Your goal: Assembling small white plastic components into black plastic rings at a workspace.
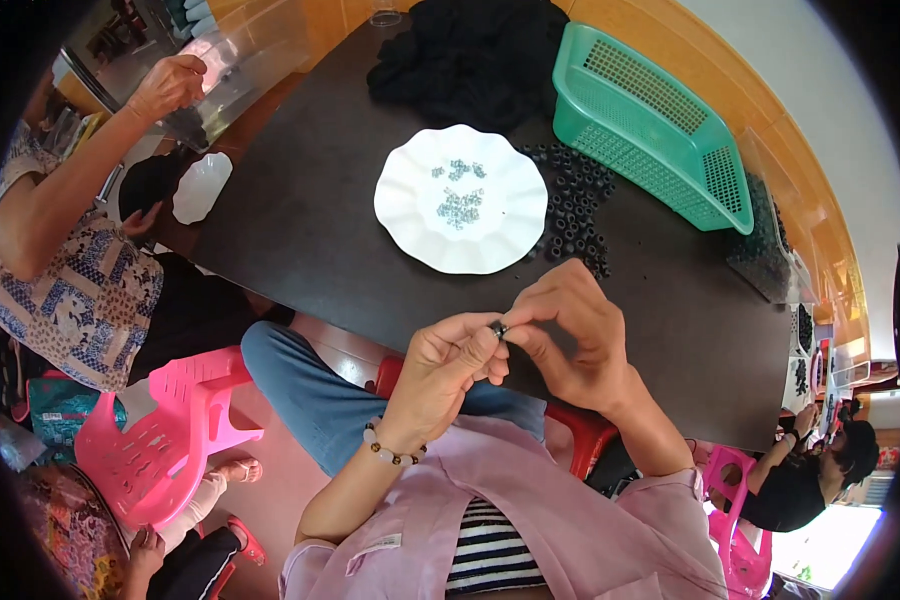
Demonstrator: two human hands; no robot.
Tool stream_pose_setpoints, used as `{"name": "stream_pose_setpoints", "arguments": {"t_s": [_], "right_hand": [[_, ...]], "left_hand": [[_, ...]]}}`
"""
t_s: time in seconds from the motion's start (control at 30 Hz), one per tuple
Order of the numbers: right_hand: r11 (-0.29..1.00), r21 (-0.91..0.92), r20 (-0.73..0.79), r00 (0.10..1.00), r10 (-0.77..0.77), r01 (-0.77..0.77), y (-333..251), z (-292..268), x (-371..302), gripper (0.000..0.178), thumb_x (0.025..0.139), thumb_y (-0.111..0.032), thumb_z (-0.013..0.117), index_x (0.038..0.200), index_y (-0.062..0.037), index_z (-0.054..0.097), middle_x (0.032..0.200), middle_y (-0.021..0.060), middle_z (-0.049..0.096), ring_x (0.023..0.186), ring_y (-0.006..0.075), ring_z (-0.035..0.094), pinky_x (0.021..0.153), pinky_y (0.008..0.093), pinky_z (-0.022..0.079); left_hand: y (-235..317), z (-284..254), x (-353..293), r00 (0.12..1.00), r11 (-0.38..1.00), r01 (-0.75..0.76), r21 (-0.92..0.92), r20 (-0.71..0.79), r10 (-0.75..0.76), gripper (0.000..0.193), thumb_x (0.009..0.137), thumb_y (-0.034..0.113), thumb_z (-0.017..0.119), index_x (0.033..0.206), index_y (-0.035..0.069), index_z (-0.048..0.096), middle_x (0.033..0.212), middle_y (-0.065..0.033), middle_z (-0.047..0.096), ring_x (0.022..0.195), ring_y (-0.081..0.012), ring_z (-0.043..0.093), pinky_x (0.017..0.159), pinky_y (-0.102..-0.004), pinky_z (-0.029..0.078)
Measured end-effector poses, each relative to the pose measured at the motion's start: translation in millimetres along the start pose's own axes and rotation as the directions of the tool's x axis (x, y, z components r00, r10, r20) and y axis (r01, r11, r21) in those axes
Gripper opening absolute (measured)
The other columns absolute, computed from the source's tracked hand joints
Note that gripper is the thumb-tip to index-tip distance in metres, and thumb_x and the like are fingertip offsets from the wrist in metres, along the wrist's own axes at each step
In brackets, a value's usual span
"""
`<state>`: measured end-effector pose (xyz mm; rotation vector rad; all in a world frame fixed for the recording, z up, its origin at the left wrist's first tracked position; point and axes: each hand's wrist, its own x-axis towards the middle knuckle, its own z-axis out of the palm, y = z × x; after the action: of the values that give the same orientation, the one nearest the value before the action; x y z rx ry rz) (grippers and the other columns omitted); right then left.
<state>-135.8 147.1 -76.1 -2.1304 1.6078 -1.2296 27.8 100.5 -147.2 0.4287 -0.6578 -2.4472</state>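
Note:
Just past the table's near edge, my left hand [438,368] pinches a small dark round part [498,328] between thumb and fingertips. My right hand [582,345] meets it there, thumb and forefinger closed at the part's side; whatever sits between those tips is too small to make out. Beyond my hands lies a white plate [410,225] with a wavy rim. Small clear, greyish pieces [459,208] are gathered in clusters on it. Many small black ring-like parts [580,200] are spread over the table along the plate's right side.
A green perforated basket [660,165] stands at the back right, beside a clear box [765,245] of dark parts. Black cloth [470,60] is heaped at the far side of the dark table [300,180]. Another person [80,270] works at left, near a pink chair [160,450].

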Motion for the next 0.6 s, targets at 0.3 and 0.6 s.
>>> {"name": "stream_pose_setpoints", "arguments": {"t_s": [0.3,0.6], "right_hand": [[0.996,-0.088,0.024,1.000,-0.017,0.019,-3.9,-6.0,-12.1,0.013,0.071,-0.001,0.072,0.082,-0.0047,0.066,0.079,0.0069,0.062,0.074,0.0230,0.054,0.066,0.0317,0.043],[0.986,-0.159,0.049,0.998,-0.044,0.051,0.8,-3.7,-21.0,0.018,0.067,-0.001,0.074,0.082,-0.0052,0.066,0.079,0.0059,0.061,0.072,0.0235,0.053,0.064,0.0317,0.044]], "left_hand": [[-10.6,-3.7,-8.5,0.998,0.999,0.047,-0.017,-0.046,-0.047,0.025,0.094,0.020,0.060,0.108,0.000,0.064,0.083,-0.0054,0.066,0.068,-0.0103,0.059,0.062,-0.0226,0.049],[-19.4,-7.2,-10.7,0.998,0.995,0.004,0.101,-0.066,0.003,0.024,0.092,0.018,0.062,0.106,-0.002,0.065,0.080,-0.0068,0.066,0.068,-0.0117,0.061,0.064,-0.0253,0.051]]}}
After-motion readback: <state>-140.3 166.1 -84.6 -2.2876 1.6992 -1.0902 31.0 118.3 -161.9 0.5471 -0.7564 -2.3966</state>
